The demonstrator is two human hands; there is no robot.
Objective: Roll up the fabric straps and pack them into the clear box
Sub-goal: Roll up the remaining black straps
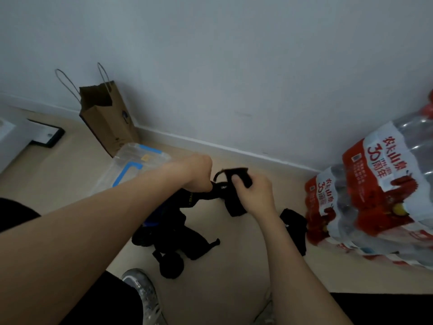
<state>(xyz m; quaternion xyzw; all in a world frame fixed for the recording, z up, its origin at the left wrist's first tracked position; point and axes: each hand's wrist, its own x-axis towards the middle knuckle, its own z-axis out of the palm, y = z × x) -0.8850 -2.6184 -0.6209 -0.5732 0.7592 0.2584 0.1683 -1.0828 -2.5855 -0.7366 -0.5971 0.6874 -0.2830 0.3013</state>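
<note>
I hold a black fabric strap (235, 207) stretched between both hands above the floor. My left hand (198, 173) grips one end, fist closed. My right hand (251, 195) pinches the other end, where the strap folds over and a piece hangs down. Below lies a heap of black straps (173, 240) with a bit of blue, and one rolled strap (171, 266). Another black strap (294, 227) lies to the right. The clear box (131, 165) with blue latches stands behind my left forearm, partly hidden.
A brown paper bag (106, 118) leans on the wall behind the box. Shrink-wrapped packs of water bottles (375, 191) with red labels stand at the right. A black-framed flat object (46, 134) lies at the far left. My shoe (143, 292) is at the bottom.
</note>
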